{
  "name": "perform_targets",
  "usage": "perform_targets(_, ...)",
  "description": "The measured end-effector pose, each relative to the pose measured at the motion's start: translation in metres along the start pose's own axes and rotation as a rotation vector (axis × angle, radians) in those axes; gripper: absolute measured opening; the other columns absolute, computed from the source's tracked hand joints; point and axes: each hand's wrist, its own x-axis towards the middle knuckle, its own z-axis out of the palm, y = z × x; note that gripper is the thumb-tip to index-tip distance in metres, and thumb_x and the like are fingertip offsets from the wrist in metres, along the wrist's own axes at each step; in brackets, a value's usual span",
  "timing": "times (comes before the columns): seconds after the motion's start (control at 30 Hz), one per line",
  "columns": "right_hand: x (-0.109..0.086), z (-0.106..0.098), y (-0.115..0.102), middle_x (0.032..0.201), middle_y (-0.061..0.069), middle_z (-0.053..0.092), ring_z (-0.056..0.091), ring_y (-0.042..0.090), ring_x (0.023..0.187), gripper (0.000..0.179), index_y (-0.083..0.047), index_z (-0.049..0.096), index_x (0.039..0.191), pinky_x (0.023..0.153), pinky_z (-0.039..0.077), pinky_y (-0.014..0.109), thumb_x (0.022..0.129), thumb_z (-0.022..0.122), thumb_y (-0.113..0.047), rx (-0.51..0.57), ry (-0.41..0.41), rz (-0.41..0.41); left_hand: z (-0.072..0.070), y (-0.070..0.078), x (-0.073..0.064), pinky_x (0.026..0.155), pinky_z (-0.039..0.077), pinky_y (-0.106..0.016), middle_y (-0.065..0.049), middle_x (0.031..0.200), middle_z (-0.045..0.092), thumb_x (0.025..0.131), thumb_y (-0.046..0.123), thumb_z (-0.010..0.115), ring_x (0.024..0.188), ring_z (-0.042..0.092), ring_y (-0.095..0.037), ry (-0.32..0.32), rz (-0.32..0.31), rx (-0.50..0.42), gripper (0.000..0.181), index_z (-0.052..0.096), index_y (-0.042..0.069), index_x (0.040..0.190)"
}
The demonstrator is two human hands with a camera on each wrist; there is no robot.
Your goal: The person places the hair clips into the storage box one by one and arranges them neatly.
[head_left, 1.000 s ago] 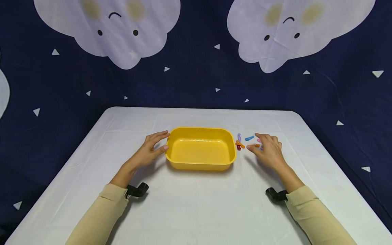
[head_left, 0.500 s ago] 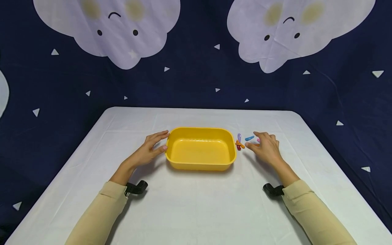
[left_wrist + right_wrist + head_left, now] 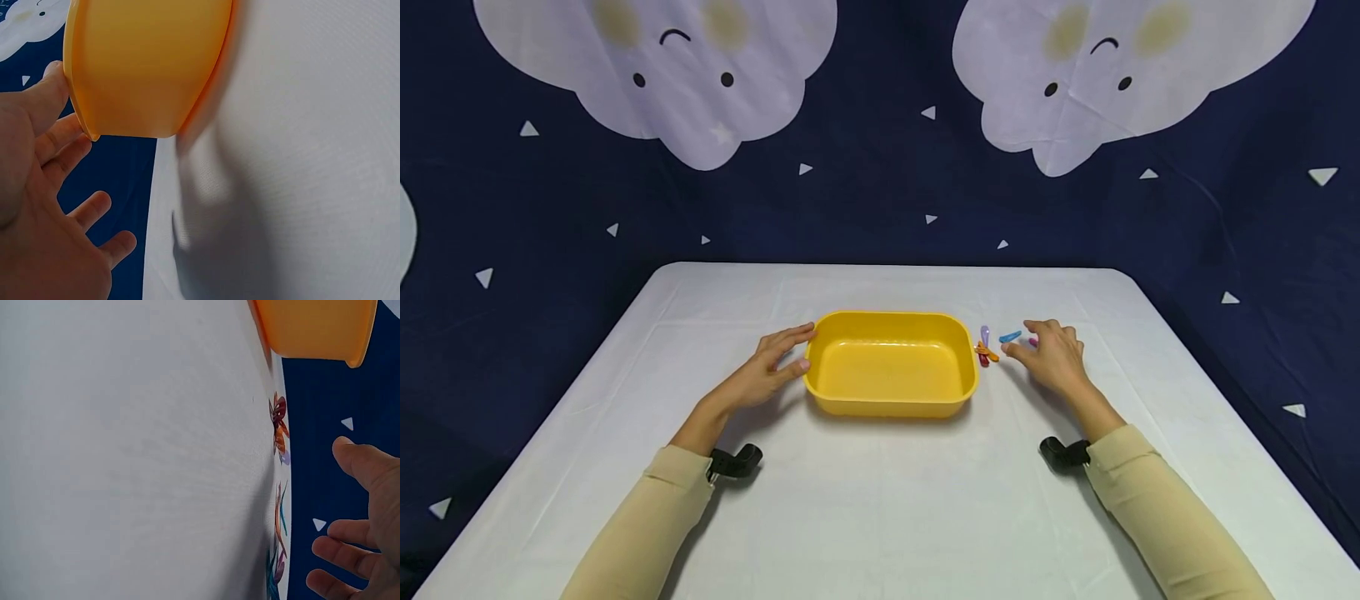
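Note:
A yellow plastic basin (image 3: 891, 410) stands on the white table. My left hand (image 3: 763, 367) is at its left end, and in the left wrist view the thumb and fingertips touch the rim, the fingers extended and spread. Small colourful hair clips lie off the basin's right end: a purple clip (image 3: 985, 333), orange clip (image 3: 989, 354), red clip (image 3: 984, 362), blue clip (image 3: 1011, 337) and pink clip (image 3: 1033, 342). Over the right part of these clips hovers my right hand (image 3: 1054, 358), its thumb and fingers apart with nothing between them. It hides some clips in the head view.
The white cloth-covered table (image 3: 880, 508) ends at a far edge against a dark blue backdrop (image 3: 880, 217) with clouds and triangles. Black wrist mounts (image 3: 737, 461) sit at both sleeve cuffs.
My right hand has shifted slightly away from me and to the left over the clips, its thumb covering more of them. The left hand and the basin stay in place.

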Motion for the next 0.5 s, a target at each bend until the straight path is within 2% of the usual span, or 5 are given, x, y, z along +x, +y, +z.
perform_targets(0.17, 0.006, 0.002, 0.002, 0.135, 0.029, 0.045, 0.037, 0.046, 0.115, 0.071, 0.001, 0.046, 0.135, 0.089, 0.029, 0.053, 0.085, 0.063, -0.046, -0.023, -0.023, 0.028, 0.002, 0.001, -0.002, 0.113, 0.017, -0.061, -0.006, 0.156, 0.027, 0.096, 0.027, 0.053, 0.142, 0.015, -0.032, 0.007, -0.008, 0.004, 0.052, 0.04, 0.01, 0.143)
perform_targets(0.5, 0.014, 0.007, 0.001, 0.125, 0.026, 0.051, 0.039, 0.046, 0.111, 0.068, 0.003, 0.052, 0.13, 0.085, 0.029, 0.053, 0.085, 0.062, -0.046, -0.058, -0.025, 0.049, 0.007, 0.008, -0.007, 0.111, 0.027, -0.058, -0.006, 0.156, 0.028, 0.096, 0.025, 0.055, 0.14, 0.018, -0.031, 0.033, 0.003, 0.002, 0.052, 0.04, 0.009, 0.143)
